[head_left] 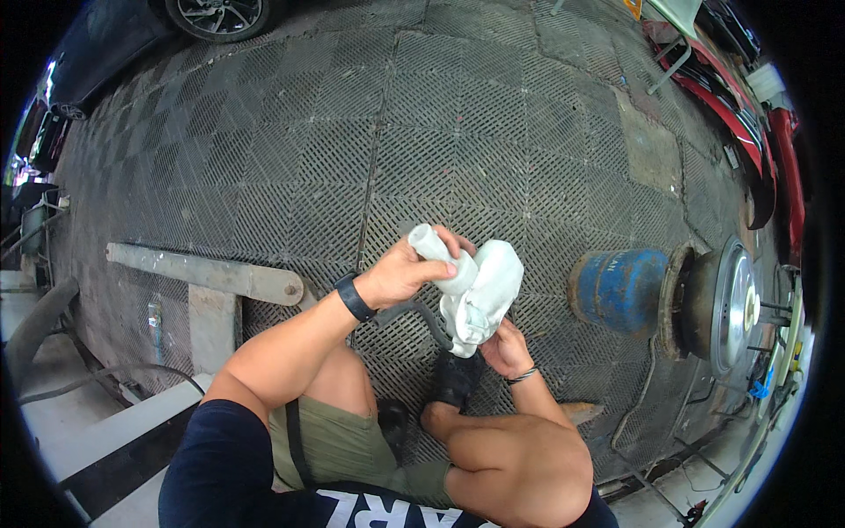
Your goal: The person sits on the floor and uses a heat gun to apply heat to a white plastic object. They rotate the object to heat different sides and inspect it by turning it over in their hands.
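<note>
My left hand (398, 276), with a black watch at the wrist, is closed round a whitish, translucent tube-shaped piece (424, 239) that widens toward its lower end. Against that end lies a crumpled white cloth-like bag (489, 290). From below, my right hand (505, 350), wearing a dark bracelet, grips the lower edge of the bag; some of its fingers are hidden behind it. A dark grey hose or handle (422, 315) shows beneath my left wrist and runs up to the bag. What is inside the bag, if anything, cannot be seen.
A rusty blue gas cylinder (620, 289) stands at the right, beside a round metal pot (729, 304). To the left is a grey metal lift arm (211, 271). A dark car (114, 62) is at the far left; red body panels (722, 114) lie far right. Ribbed mats (449, 114) cover the floor.
</note>
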A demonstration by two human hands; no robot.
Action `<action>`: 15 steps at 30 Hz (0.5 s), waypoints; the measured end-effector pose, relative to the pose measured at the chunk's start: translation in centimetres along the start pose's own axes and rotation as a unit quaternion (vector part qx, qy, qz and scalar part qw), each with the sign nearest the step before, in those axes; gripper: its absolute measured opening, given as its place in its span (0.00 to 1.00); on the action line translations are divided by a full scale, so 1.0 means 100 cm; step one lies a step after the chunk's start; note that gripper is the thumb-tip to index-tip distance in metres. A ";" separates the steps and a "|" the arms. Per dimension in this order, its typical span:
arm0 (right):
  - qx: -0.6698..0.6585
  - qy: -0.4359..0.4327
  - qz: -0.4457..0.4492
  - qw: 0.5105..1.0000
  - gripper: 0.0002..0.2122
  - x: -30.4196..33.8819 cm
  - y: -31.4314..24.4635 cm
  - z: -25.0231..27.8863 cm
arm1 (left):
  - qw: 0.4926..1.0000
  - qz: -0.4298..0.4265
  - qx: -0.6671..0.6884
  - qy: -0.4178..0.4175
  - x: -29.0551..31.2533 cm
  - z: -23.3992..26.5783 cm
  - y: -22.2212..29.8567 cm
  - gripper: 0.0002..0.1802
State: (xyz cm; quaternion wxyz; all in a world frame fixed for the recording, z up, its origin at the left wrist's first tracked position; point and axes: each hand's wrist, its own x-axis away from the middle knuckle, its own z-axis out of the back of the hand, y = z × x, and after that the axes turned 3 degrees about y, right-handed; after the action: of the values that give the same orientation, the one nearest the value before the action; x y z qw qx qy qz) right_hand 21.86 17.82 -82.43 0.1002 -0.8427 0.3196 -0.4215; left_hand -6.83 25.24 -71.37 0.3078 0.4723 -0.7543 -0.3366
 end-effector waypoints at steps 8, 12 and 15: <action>-0.010 0.061 0.109 0.992 0.18 -0.010 -0.004 0.018 | 1.000 -0.010 0.001 0.020 0.015 0.000 0.016 0.30; 0.085 0.038 0.181 0.979 0.17 -0.006 -0.018 0.014 | 0.971 0.184 0.007 0.154 0.022 0.013 0.023 0.35; 0.115 0.053 0.173 0.977 0.15 -0.004 -0.033 -0.001 | 0.974 0.167 -0.050 0.147 0.027 0.027 0.026 0.40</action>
State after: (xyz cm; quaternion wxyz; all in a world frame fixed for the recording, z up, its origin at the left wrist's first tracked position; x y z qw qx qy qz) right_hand 23.13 20.65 -81.18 0.2507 -0.7337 0.4149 -0.4761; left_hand -11.22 24.15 -70.45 0.4900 0.3678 -0.7515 -0.2445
